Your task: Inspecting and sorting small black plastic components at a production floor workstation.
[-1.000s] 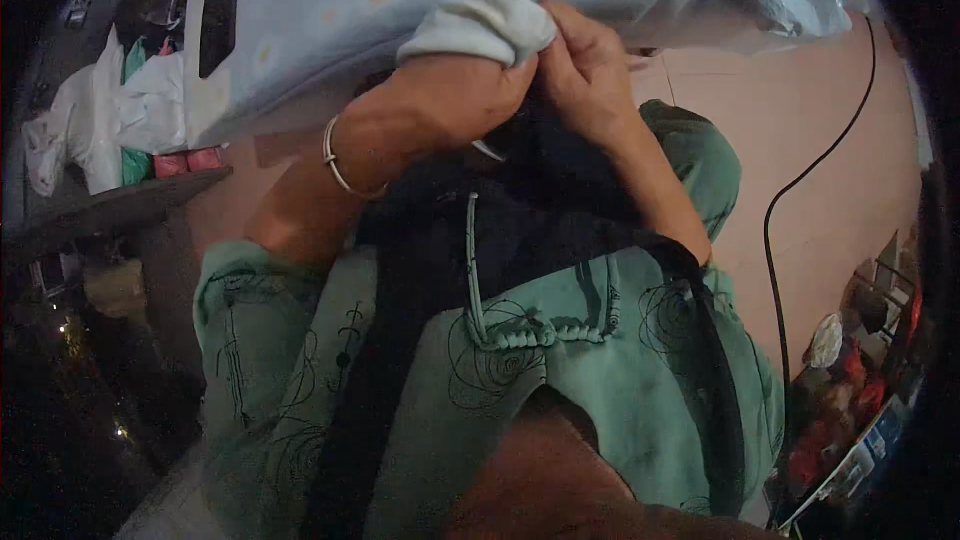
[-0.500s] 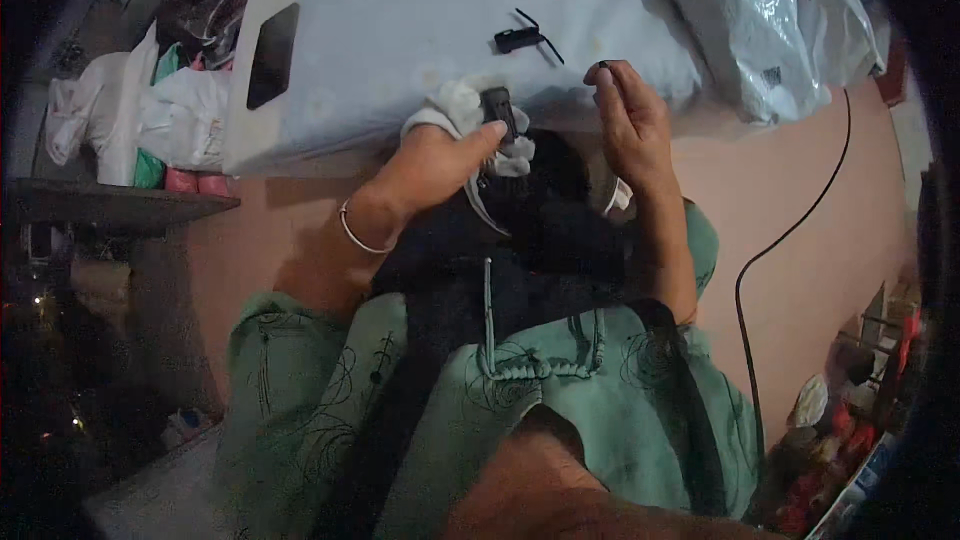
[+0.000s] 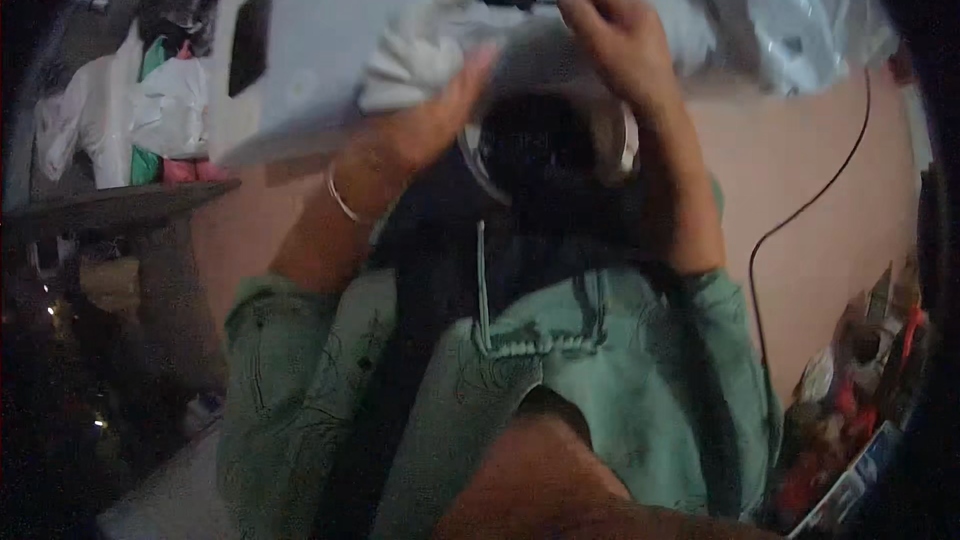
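A bunched white cloth (image 3: 410, 65) sits in my left hand (image 3: 435, 110), at the near edge of the covered table (image 3: 330, 30). My left thumb stretches out beside the cloth, blurred by motion, and the other fingers are hidden. Over the table, my right hand (image 3: 625, 40) is closed, its fingertips pinching the thin end of a small black part (image 3: 508, 0). The part's thick body points left, and blur hides its exact kind. Below and between my hands is a dark round container (image 3: 474, 162) with a pale rim.
A dark phone-like slab (image 3: 251, 40) lies at the table's left. Clear and white plastic bags (image 3: 800, 30) stand at the right. White, green and pink bags (image 3: 180, 105) rest on a left shelf (image 3: 120, 202). A black cable (image 3: 815, 210) runs along the floor.
My right hand has moved up and taken the end of the black part on the table. The black piece under my left thumb is no longer visible. The whole view has shifted.
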`<action>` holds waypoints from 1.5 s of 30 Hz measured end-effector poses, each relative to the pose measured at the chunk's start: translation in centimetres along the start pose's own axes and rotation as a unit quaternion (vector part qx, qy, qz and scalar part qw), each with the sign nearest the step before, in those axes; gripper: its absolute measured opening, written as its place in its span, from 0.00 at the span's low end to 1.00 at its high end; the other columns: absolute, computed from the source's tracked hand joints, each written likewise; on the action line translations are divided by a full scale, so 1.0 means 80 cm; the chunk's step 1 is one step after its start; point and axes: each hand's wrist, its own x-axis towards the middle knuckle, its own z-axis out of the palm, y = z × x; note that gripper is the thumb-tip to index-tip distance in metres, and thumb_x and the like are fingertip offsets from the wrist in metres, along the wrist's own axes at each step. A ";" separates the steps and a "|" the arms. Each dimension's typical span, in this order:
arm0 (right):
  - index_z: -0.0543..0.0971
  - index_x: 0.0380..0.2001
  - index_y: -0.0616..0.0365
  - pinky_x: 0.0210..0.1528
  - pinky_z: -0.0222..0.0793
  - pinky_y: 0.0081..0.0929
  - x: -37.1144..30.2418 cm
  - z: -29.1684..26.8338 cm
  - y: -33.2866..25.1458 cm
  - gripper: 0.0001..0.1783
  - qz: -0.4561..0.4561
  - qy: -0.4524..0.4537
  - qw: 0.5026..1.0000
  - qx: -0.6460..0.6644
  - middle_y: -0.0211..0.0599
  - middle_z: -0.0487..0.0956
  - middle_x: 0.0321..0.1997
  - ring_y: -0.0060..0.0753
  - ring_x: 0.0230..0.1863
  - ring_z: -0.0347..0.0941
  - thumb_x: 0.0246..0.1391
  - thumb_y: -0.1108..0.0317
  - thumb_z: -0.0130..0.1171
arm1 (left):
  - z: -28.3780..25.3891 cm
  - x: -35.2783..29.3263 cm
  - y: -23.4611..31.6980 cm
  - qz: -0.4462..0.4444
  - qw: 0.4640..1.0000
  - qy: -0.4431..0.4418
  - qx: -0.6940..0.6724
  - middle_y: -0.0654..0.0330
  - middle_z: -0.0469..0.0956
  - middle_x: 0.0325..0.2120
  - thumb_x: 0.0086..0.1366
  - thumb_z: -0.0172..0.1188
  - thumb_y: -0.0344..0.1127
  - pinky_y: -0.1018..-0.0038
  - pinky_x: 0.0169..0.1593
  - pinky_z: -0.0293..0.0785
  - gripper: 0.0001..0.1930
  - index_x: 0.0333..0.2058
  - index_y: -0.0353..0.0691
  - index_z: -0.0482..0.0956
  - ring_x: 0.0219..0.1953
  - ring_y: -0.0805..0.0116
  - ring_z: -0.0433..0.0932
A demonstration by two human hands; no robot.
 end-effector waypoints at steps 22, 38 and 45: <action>0.72 0.25 0.59 0.22 0.52 0.11 -0.041 -0.010 0.018 0.10 -0.005 -0.286 0.909 0.303 0.17 0.63 0.18 0.08 0.21 0.55 0.53 0.64 0.51 | -0.026 0.022 0.053 0.278 0.925 -0.236 0.110 0.58 0.75 0.32 0.53 0.57 0.28 0.80 0.39 0.69 0.11 0.36 0.33 0.73 0.35 0.71 0.74; 0.71 0.23 0.60 0.21 0.60 0.20 -0.047 0.026 -0.001 0.10 -0.280 0.135 0.949 -0.047 0.35 0.70 0.18 0.27 0.17 0.63 0.41 0.69 0.61 | 0.034 0.009 0.017 -0.077 0.979 -0.062 -0.180 0.65 0.72 0.26 0.59 0.51 0.33 0.78 0.32 0.69 0.08 0.36 0.36 0.72 0.29 0.76 0.70; 0.69 0.21 0.63 0.25 0.58 0.18 -0.044 0.018 -0.002 0.12 -0.023 -0.065 0.992 0.109 0.23 0.64 0.17 0.15 0.23 0.58 0.52 0.65 0.51 | 0.033 0.001 0.006 -0.128 0.954 -0.061 -0.265 0.67 0.72 0.25 0.55 0.52 0.26 0.83 0.28 0.68 0.09 0.37 0.35 0.71 0.26 0.81 0.70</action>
